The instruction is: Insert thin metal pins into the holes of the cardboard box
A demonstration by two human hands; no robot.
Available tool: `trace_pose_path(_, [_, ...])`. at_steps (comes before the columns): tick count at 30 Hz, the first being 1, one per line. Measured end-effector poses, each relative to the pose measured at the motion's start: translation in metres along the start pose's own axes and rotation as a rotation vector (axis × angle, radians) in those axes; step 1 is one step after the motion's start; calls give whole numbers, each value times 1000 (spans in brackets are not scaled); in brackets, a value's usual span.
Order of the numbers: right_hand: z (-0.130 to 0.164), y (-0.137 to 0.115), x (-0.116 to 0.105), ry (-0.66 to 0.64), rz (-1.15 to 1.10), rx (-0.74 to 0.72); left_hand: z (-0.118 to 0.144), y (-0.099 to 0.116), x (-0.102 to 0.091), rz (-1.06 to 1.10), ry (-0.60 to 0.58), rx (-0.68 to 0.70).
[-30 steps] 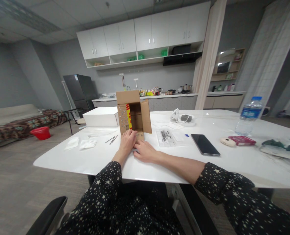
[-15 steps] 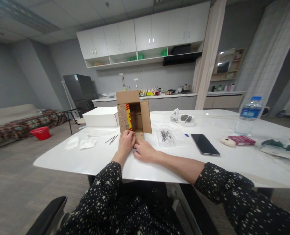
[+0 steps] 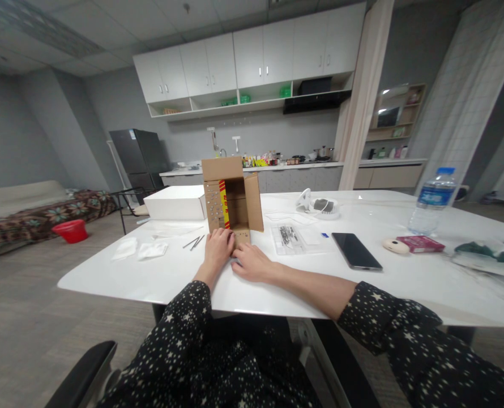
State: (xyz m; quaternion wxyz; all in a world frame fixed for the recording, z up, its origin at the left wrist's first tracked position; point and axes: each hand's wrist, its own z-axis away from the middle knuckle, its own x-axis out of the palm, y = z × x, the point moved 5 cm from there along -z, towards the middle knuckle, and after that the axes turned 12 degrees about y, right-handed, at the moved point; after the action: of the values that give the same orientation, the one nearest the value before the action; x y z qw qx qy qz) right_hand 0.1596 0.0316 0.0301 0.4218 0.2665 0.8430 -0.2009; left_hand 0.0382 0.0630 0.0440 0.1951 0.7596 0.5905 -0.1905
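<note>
Closest to the camera are two forearms in black sleeves dotted with little white stars, reaching out over the near edge of a white table (image 3: 158,283). The left hand (image 3: 218,248) and right hand (image 3: 252,263) sit side by side, nearly touching, both palm-down with the fingers curled at the foot of a small cardboard box (image 3: 231,195). Both are on the box's lower front flap, which lies flat on the table, but it's too small to tell whether they're pinching something there or just pressing on it.

The box itself lies on its side, the opening facing the person and the flaps splayed out, with a red and yellow strip on the inside left wall and rows of little dots on the left flap.

Just left of the hands lie a couple of thin dark sticks (image 3: 195,242) and, further left, two white packets (image 3: 140,249). To the right is a clear plastic bag (image 3: 290,237) with small dark bits in it, then a black phone (image 3: 356,251) lying face up, then a pink packet (image 3: 419,243) and a water bottle (image 3: 432,201) well off to the right.

Behind the box sits a flat white box (image 3: 175,203). Beyond all that there's a kitchen counter (image 3: 303,165) with white cabinets above it and a dark fridge (image 3: 138,157).
</note>
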Motion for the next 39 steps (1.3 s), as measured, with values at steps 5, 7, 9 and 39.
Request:
trace_pose_path(5, [0, 0, 0, -5, 3, -2, -1, 2, -2, 20, 21, 2])
trace_pose_path(7, [0, 0, -1, -4, 2, 1, -1, 2, -3, 32, 31, 1])
trace_pose_path(9, [0, 0, -1, -6, 0, 4, -2, 2, -3, 47, 38, 1])
trace_pose_path(39, [-1, -1, -2, -2, 18, -6, 0, 6, -10, 281, 17, -87])
